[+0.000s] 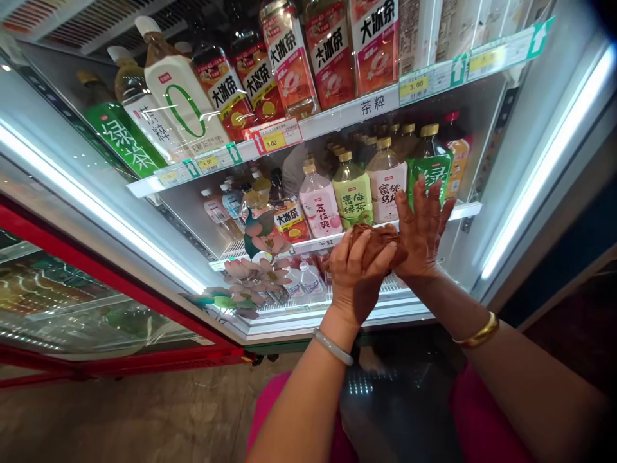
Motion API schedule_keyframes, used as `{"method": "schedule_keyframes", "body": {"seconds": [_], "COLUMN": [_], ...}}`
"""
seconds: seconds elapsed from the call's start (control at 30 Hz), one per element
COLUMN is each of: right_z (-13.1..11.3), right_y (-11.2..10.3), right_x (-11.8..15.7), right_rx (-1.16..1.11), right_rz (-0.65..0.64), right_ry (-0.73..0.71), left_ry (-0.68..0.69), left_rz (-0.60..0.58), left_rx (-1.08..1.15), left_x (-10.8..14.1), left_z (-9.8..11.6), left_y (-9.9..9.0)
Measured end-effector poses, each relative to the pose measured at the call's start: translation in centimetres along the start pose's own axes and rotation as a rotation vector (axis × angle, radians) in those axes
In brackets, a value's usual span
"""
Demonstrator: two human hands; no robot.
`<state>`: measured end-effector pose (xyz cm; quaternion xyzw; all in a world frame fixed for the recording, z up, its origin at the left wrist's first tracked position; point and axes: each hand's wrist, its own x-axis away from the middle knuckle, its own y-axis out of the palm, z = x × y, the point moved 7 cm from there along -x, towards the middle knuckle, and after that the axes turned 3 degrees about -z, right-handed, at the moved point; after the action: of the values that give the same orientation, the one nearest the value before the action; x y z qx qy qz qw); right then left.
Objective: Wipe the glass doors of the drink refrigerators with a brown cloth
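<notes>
My left hand (359, 270), with a pale bangle at its wrist, has its fingers wrapped round a crumpled brown cloth (369, 241). Close beside it on the right, my right hand (420, 235) has its fingers stretched up and spread, and a gold bangle circles that wrist. Both hands are in front of a lit drinks cooler; whether they touch its glass I cannot tell. Behind the fingers of the right hand stands a green tea bottle (429, 154), partly covered. A pink-labelled bottle (321, 206) and a yellow-green one (353, 193) stand just left of the hands.
Flower decals (255, 280) show at the lower left of the cooler front. Larger bottles (289, 61) line the upper shelf, above a strip of price tags (272, 140). A red-framed cooler (144, 308) adjoins on the left, over a brown floor (144, 411).
</notes>
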<state>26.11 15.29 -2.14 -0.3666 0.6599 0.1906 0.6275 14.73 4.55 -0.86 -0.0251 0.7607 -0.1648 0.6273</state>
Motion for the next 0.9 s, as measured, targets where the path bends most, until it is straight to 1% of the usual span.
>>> {"method": "schedule_keyframes", "body": {"seconds": [0.03, 0.1, 0.2, 0.23, 0.27, 0.3, 0.33, 0.4, 0.43, 0.47, 0.5, 0.53, 0.6, 0.67, 0.7, 0.73, 0.83, 0.9], "right_z": [0.0, 0.0, 0.0, 0.0, 0.0, 0.1, 0.2, 0.4, 0.5, 0.5, 0.5, 0.5, 0.2, -0.3, -0.6, -0.9, -1.2, -1.2], "right_y": [-0.1, -0.3, -0.6, -0.7, -0.7, -0.7, -0.7, -0.7, -0.8, -0.9, -1.0, -1.0, -1.0, -0.7, -0.4, -0.2, 0.5, 0.7], "right_x": [0.0, -0.1, -0.1, -0.1, -0.1, 0.0, 0.1, 0.1, 0.1, 0.1, 0.1, 0.1, 0.4, 1.1, 1.6, 2.1, 3.5, 4.0], "right_rx": [-0.015, -0.051, -0.086, -0.089, -0.092, -0.094, -0.095, -0.098, -0.099, -0.099, -0.098, -0.098, -0.101, -0.105, -0.103, -0.1, -0.094, -0.088], "right_rz": [0.009, -0.004, -0.048, -0.059, -0.067, -0.074, -0.079, -0.083, -0.083, -0.079, -0.079, -0.086, -0.106, -0.128, -0.143, -0.155, -0.19, -0.208], "right_ry": [-0.011, -0.016, 0.004, 0.006, 0.003, -0.002, -0.007, -0.027, -0.041, -0.054, -0.062, -0.064, -0.063, -0.084, -0.1, -0.115, -0.139, -0.139], "left_ry": [0.03, -0.008, -0.184, -0.246, -0.282, -0.269, -0.209, -0.029, 0.053, 0.101, 0.111, 0.084, -0.007, -0.094, -0.109, -0.098, 0.013, 0.074], "left_rz": [-0.015, 0.013, 0.129, 0.16, 0.166, 0.144, 0.099, -0.009, -0.057, -0.086, -0.098, -0.098, -0.07, -0.025, -0.016, -0.019, -0.095, -0.125], "left_rx": [-0.003, -0.023, -0.046, -0.05, -0.048, -0.04, -0.033, -0.029, -0.036, -0.048, -0.064, -0.08, -0.103, -0.113, -0.109, -0.099, -0.08, -0.089], "left_x": [-0.1, -0.8, -1.3, -1.0, -0.4, 0.4, 1.2, 2.8, 3.4, 3.8, 3.9, 3.7, 2.8, 2.3, 2.3, 2.5, 3.4, 3.5], "left_z": [0.0, -1.4, -4.2, -4.6, -4.5, -3.9, -2.9, -0.5, 0.2, 0.4, 0.1, -0.7, -2.7, -3.9, -3.9, -3.5, -1.2, -0.6], "left_y": [0.0, -0.8, -2.8, -3.0, -2.9, -2.3, -1.5, 0.1, 0.6, 0.8, 0.5, 0.0, -1.4, -2.4, -2.4, -2.2, -0.5, -0.2]}}
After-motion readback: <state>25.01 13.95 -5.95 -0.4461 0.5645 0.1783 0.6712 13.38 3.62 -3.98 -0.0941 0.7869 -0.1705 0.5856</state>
